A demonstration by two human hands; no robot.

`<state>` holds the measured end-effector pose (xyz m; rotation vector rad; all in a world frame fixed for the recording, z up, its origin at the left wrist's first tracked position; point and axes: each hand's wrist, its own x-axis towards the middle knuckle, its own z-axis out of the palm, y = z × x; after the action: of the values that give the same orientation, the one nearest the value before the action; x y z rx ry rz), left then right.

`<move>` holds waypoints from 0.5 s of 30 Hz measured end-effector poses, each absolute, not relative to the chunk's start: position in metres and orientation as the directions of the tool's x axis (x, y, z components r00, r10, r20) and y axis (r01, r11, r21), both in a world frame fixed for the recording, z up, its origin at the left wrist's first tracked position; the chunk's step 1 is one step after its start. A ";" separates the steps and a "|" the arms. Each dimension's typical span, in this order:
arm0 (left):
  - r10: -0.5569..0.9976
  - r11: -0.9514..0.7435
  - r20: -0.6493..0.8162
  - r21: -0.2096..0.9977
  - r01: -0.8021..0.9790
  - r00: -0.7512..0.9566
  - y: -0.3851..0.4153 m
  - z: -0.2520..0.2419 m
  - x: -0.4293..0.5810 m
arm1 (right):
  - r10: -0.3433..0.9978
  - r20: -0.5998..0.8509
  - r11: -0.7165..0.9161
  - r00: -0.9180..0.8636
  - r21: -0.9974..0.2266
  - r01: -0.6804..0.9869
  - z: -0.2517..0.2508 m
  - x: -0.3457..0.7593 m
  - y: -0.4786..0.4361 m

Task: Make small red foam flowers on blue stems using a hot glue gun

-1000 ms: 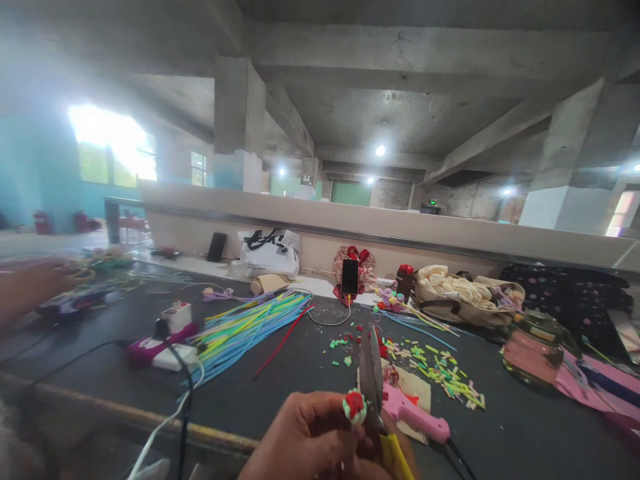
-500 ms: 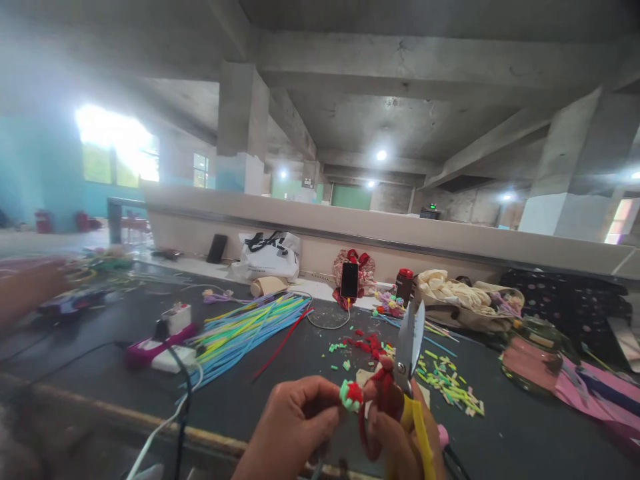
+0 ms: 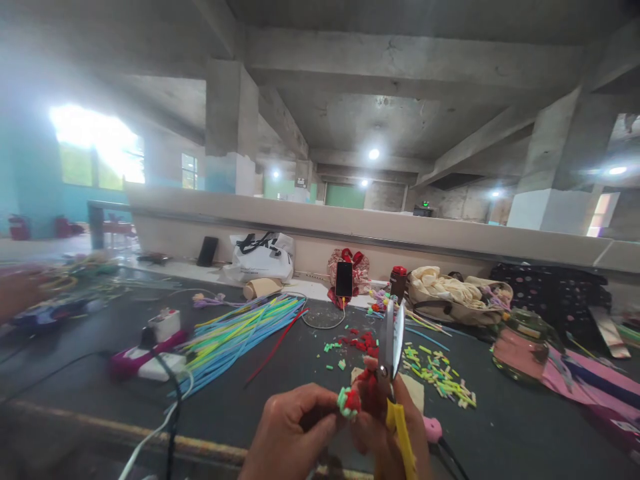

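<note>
My left hand (image 3: pixel 295 427) pinches a small fuzzy green-and-red piece (image 3: pixel 349 403) between thumb and fingertips. Beside it, my right hand (image 3: pixel 395 427) is closed around scissors (image 3: pixel 399 420) with yellow handles, their blades pointing up and slightly apart. The right fingertips meet the red side of the small piece. Something red and fuzzy (image 3: pixel 369 379) shows by the right fingers and the blades; whether it is held there is unclear. On the dark table behind the hands lie red clippings (image 3: pixel 367 343) and yellow-green clippings (image 3: pixel 440 377).
Blue and yellow fuzzy stems (image 3: pixel 240 337) are bundled left of centre, near a purple-and-white power strip (image 3: pixel 150 357) with cables. A phone (image 3: pixel 344 279) leans at the back. To the right stand a glass jar (image 3: pixel 520 347) and a cloth bag (image 3: pixel 450 293). Another person's blurred arm (image 3: pixel 17 287) reaches in at left.
The view has turned slightly right, so the table things sit further left. A red loop that hung under my right fingers no longer shows. Both hands keep their hold.
</note>
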<state>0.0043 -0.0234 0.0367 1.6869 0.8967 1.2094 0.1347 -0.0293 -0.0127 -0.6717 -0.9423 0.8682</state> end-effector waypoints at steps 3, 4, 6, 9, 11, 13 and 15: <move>0.890 -0.404 0.364 0.909 0.104 0.275 -0.022 0.033 0.005 | 0.848 0.408 0.514 0.340 -0.789 -0.337 -0.013 0.133 -0.028; 0.889 -0.411 0.370 0.904 0.113 0.270 -0.021 0.031 0.004 | 0.838 0.422 0.529 0.345 -0.784 -0.325 -0.013 0.133 -0.030; 0.889 -0.430 0.391 0.892 0.140 0.239 -0.019 0.030 0.003 | 0.820 0.457 0.555 0.345 -0.782 -0.283 -0.012 0.134 -0.033; 0.878 -0.478 0.458 0.854 0.207 0.138 -0.019 0.032 0.000 | 0.822 0.457 0.543 0.339 -0.809 -0.225 -0.013 0.139 -0.039; 0.862 -0.503 0.504 0.829 0.246 0.063 -0.019 0.033 -0.002 | 0.822 0.432 0.521 0.372 -0.833 -0.184 -0.018 0.144 -0.042; 0.854 -0.505 0.521 0.822 0.261 0.010 -0.019 0.034 -0.002 | 0.803 0.414 0.518 0.429 -0.841 -0.156 -0.026 0.146 -0.043; 0.856 -0.495 0.517 0.828 0.263 -0.021 -0.018 0.033 -0.002 | 0.784 0.408 0.521 0.468 -0.842 -0.139 -0.033 0.148 -0.045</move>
<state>-0.0015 -0.0182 0.0325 1.7598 1.1657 1.5449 0.1476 -0.0448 -0.0326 -0.8374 -0.9087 0.6550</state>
